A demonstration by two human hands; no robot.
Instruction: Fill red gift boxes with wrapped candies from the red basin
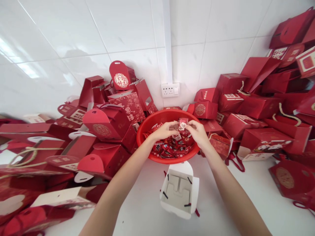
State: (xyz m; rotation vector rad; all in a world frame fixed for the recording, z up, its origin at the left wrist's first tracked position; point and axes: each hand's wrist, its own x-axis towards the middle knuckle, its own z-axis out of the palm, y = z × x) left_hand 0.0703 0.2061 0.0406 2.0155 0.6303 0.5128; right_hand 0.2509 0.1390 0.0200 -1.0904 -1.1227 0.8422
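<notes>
Right hand [199, 132]: pinching small red packet [183, 124].
Left hand [165, 131]: fingers curled beside packet; grip cannot be told.
Packet position: above red basin [169, 160], toward far rim.
Open box [177, 195]: on surface [209, 206], near basin's near rim.

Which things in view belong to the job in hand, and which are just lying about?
Likely in use:
- right hand, at a small red packet
- left hand, close beside it
- red basin with wrapped packets
- open box, between the forearms

Seemingly just around:
- red boxes piled left
- red boxes piled right
- wall socket
</notes>
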